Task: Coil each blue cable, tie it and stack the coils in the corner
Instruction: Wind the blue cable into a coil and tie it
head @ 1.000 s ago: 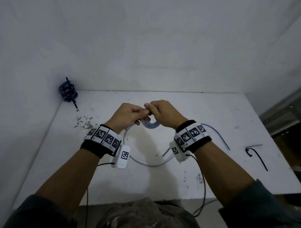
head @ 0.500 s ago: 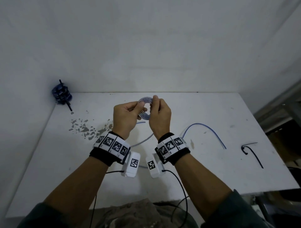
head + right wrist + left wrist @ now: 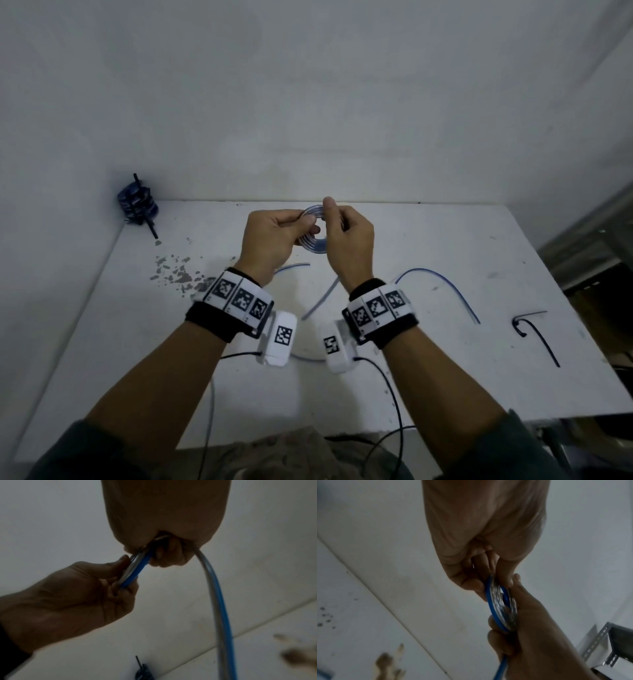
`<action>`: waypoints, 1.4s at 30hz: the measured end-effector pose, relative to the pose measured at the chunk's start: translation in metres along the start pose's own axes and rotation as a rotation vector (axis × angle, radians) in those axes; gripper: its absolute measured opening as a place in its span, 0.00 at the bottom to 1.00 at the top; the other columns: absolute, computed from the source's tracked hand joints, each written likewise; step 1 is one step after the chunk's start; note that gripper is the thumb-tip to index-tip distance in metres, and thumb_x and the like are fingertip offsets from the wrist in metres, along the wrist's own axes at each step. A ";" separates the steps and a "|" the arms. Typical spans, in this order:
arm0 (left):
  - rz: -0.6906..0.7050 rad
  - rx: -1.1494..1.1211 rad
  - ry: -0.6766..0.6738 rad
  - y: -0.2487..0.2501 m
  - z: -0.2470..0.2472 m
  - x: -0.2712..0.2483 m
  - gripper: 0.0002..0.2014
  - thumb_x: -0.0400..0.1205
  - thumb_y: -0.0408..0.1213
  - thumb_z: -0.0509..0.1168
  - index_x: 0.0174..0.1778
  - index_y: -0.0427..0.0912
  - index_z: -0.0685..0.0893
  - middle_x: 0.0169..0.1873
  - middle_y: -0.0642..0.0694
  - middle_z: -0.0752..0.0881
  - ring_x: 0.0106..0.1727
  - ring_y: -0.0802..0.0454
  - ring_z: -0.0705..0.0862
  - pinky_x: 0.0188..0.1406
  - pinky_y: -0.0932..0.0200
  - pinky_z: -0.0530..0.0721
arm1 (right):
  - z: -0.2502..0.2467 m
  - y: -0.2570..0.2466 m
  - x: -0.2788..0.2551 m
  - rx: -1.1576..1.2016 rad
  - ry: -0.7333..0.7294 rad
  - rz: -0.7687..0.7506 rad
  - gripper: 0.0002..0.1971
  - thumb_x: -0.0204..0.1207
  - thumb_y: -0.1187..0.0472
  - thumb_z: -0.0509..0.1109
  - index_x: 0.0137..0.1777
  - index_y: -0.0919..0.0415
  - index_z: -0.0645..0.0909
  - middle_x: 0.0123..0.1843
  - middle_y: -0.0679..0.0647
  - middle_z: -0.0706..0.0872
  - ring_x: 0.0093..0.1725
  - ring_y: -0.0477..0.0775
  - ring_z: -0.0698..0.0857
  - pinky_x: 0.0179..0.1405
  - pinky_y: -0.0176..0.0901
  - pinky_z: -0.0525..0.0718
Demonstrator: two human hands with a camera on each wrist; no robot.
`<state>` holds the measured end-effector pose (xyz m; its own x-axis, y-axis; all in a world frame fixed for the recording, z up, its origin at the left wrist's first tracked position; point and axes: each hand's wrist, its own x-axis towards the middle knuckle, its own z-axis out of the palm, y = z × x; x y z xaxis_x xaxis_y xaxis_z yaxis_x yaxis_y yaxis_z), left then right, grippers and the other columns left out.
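Both hands hold a small coil of blue cable [image 3: 312, 240] upright above the middle of the white table [image 3: 445, 377]. My left hand [image 3: 303, 228] pinches the coil's left side between thumb and fingers. My right hand [image 3: 330, 221] grips its right side, thumb up. In the left wrist view the coil [image 3: 496, 609] sits between both hands' fingertips. The right wrist view shows the loose cable tail [image 3: 221, 608] leaving the right hand downward. This tail [image 3: 442, 284] curves over the table to the right.
A stack of tied blue coils [image 3: 137, 204] stands in the far left corner against the wall, a black tie end sticking out. A black zip tie [image 3: 534, 334] lies at the table's right. Grey chips [image 3: 178, 274] in the surface mark the left side.
Both hands rose from near the table and moved farther out, turning the coil upright. The loose tail on the table shifted and straightened.
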<state>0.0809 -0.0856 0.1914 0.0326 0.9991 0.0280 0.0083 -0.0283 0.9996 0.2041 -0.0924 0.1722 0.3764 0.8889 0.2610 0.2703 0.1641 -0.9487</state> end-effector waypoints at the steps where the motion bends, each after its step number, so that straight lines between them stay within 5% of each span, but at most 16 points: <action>1: 0.000 -0.013 0.028 -0.003 0.005 -0.003 0.05 0.81 0.29 0.71 0.49 0.37 0.92 0.35 0.42 0.92 0.35 0.52 0.89 0.39 0.60 0.88 | 0.004 0.000 -0.003 0.054 0.046 0.035 0.17 0.85 0.53 0.67 0.38 0.63 0.86 0.25 0.51 0.77 0.26 0.42 0.71 0.30 0.37 0.72; 5: -0.138 -0.051 -0.086 -0.014 0.001 -0.008 0.07 0.83 0.33 0.69 0.50 0.36 0.91 0.42 0.37 0.92 0.43 0.41 0.91 0.43 0.51 0.91 | -0.004 0.006 0.008 -0.051 -0.074 -0.078 0.17 0.84 0.55 0.68 0.36 0.62 0.84 0.25 0.42 0.79 0.27 0.41 0.75 0.34 0.39 0.74; 9: -0.083 0.155 -0.235 -0.009 -0.012 -0.003 0.05 0.81 0.33 0.72 0.45 0.37 0.92 0.37 0.40 0.92 0.38 0.48 0.91 0.39 0.54 0.91 | -0.023 0.005 0.024 -0.277 -0.377 -0.235 0.15 0.81 0.51 0.70 0.38 0.60 0.87 0.31 0.48 0.87 0.30 0.43 0.82 0.35 0.40 0.79; 12: 0.019 0.138 -0.096 -0.006 -0.004 -0.001 0.03 0.79 0.32 0.74 0.42 0.39 0.93 0.31 0.43 0.91 0.30 0.52 0.87 0.33 0.59 0.87 | -0.023 0.001 0.021 -0.229 -0.218 -0.218 0.14 0.80 0.50 0.73 0.39 0.59 0.86 0.30 0.47 0.85 0.29 0.42 0.80 0.33 0.35 0.76; 15: 0.038 0.002 0.043 -0.009 0.011 -0.005 0.03 0.79 0.31 0.74 0.45 0.38 0.93 0.32 0.42 0.92 0.31 0.50 0.89 0.33 0.60 0.86 | -0.010 0.000 0.006 -0.092 0.019 -0.089 0.14 0.80 0.49 0.72 0.39 0.59 0.83 0.29 0.43 0.82 0.29 0.38 0.79 0.33 0.27 0.73; 18: -0.013 -0.030 0.045 -0.017 0.015 -0.011 0.03 0.80 0.31 0.73 0.45 0.37 0.92 0.34 0.40 0.92 0.35 0.43 0.91 0.37 0.55 0.90 | -0.004 0.004 -0.001 -0.005 0.069 -0.026 0.13 0.82 0.52 0.71 0.40 0.60 0.81 0.30 0.42 0.80 0.30 0.37 0.78 0.35 0.30 0.75; 21: -0.104 0.016 -0.132 -0.016 -0.001 -0.009 0.05 0.79 0.32 0.73 0.48 0.35 0.92 0.40 0.37 0.93 0.42 0.40 0.92 0.46 0.47 0.91 | -0.017 0.010 0.008 -0.129 -0.162 -0.093 0.12 0.81 0.54 0.73 0.39 0.58 0.80 0.29 0.42 0.80 0.29 0.39 0.78 0.34 0.32 0.75; 25: -0.101 0.133 -0.259 -0.006 -0.011 -0.002 0.04 0.77 0.29 0.75 0.46 0.38 0.92 0.35 0.45 0.93 0.38 0.52 0.91 0.41 0.56 0.90 | -0.030 0.004 0.019 -0.290 -0.437 -0.153 0.12 0.79 0.50 0.74 0.41 0.58 0.83 0.31 0.46 0.84 0.31 0.42 0.80 0.35 0.35 0.77; 29: -0.052 0.017 -0.068 -0.005 0.002 -0.006 0.08 0.78 0.26 0.73 0.51 0.31 0.91 0.38 0.39 0.92 0.39 0.45 0.90 0.42 0.52 0.90 | -0.022 -0.002 0.011 -0.306 -0.160 -0.217 0.15 0.75 0.45 0.75 0.41 0.57 0.83 0.33 0.47 0.86 0.34 0.45 0.84 0.35 0.36 0.80; 33: -0.053 -0.075 0.057 -0.011 0.015 -0.014 0.09 0.78 0.27 0.74 0.53 0.31 0.91 0.39 0.37 0.92 0.39 0.42 0.91 0.40 0.55 0.89 | -0.012 0.000 -0.005 -0.076 0.061 -0.134 0.11 0.77 0.52 0.76 0.43 0.60 0.83 0.34 0.43 0.85 0.34 0.39 0.84 0.37 0.29 0.79; 37: -0.095 -0.163 0.075 -0.013 0.018 -0.016 0.08 0.77 0.27 0.74 0.52 0.31 0.91 0.39 0.36 0.92 0.37 0.46 0.89 0.40 0.56 0.88 | -0.007 0.001 -0.014 0.066 0.103 -0.121 0.06 0.82 0.60 0.71 0.48 0.64 0.83 0.36 0.42 0.85 0.36 0.35 0.83 0.39 0.27 0.77; 42: -0.179 -0.185 -0.125 -0.007 0.005 -0.018 0.07 0.79 0.29 0.72 0.50 0.32 0.91 0.45 0.35 0.92 0.43 0.44 0.90 0.45 0.56 0.89 | -0.023 -0.001 -0.003 -0.041 -0.062 -0.164 0.03 0.82 0.62 0.70 0.46 0.59 0.82 0.36 0.40 0.84 0.36 0.35 0.82 0.38 0.25 0.76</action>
<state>0.0857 -0.1035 0.1838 0.1700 0.9756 -0.1392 -0.1574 0.1663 0.9734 0.2230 -0.1053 0.1765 0.2689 0.8768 0.3988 0.3602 0.2924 -0.8858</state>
